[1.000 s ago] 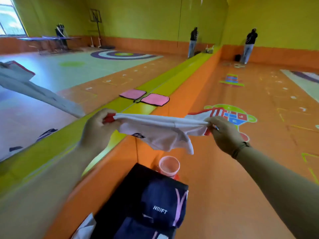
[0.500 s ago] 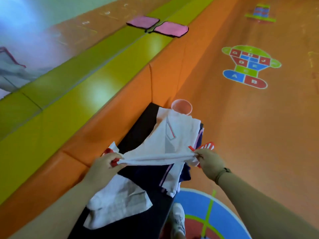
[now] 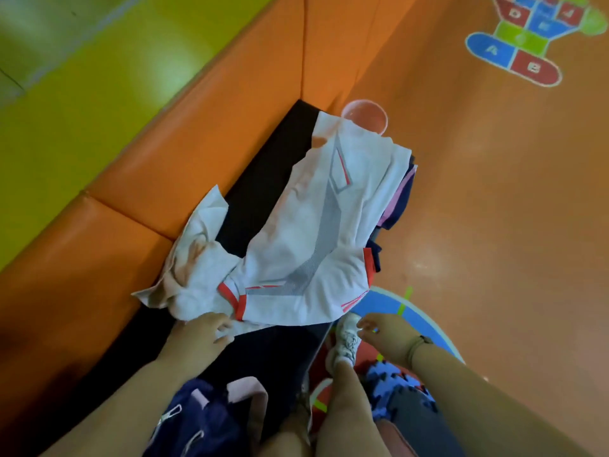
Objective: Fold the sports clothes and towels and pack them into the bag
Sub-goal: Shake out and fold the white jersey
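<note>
- Left hand [image 3: 201, 336]: fingers relaxed, at near edge of white shirt [image 3: 306, 232].
- Right hand [image 3: 385, 334]: loosely open, empty.
- Shirt lies spread over folded dark clothes [image 3: 403, 199].

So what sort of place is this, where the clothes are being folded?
Probably a children's play gym or activity hall: a colourful lettered hopscotch grid is painted on the glossy orange floor, and a padded orange-and-green vinyl bench runs along the side.
</note>
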A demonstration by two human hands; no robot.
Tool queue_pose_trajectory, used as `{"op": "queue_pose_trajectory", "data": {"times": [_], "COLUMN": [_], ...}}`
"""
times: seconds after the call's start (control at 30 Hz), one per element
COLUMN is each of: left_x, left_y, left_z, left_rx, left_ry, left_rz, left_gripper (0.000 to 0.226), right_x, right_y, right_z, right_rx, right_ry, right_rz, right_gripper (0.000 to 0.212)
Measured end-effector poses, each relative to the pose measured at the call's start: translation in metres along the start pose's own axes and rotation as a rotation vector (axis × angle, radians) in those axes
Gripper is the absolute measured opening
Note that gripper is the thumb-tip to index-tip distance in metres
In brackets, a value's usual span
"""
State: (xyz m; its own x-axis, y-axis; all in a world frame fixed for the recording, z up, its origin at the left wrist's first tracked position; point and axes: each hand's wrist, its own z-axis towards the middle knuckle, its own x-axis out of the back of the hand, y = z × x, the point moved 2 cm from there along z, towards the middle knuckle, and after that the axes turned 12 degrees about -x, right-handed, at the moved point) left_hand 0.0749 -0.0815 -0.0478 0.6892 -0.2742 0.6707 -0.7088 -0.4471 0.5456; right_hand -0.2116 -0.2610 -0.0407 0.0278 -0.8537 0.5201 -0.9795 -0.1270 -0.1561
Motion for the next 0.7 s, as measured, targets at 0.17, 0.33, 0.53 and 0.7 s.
{"op": "queue_pose_trajectory", "data": {"times": [0.17,0.33,0.53,0.7], "left_x": [-0.046,-0.09,-0.136,-0.176], "left_y": [0.013,0.031,0.056,0.074], "left_z": [0.018,0.054,0.109,0.136], "left_rx": [0.045,0.018,0.029,-0.183], "left_ry": [-0.06,-0.1,0.05,0.172], "left_rz": [-0.121,-0.198,-0.202,0.131], "left_gripper": [0.02,0.009,0.021,0.061], "right_x": [0.003,0.021,0.045,0.068], "right_y": [0.015,0.03,0.028,0.007], "right_z": [0.019,0.055,0.108,0.141], "right_rx": [-0.035,-0.029,0.008,0.137], "right_ry": [0.011,0.024,0.196,0.431], "right_rz": [0.095,0.097,0.138,0.151], "right_gripper": [0.023,0.029,0.021,0.036]}}
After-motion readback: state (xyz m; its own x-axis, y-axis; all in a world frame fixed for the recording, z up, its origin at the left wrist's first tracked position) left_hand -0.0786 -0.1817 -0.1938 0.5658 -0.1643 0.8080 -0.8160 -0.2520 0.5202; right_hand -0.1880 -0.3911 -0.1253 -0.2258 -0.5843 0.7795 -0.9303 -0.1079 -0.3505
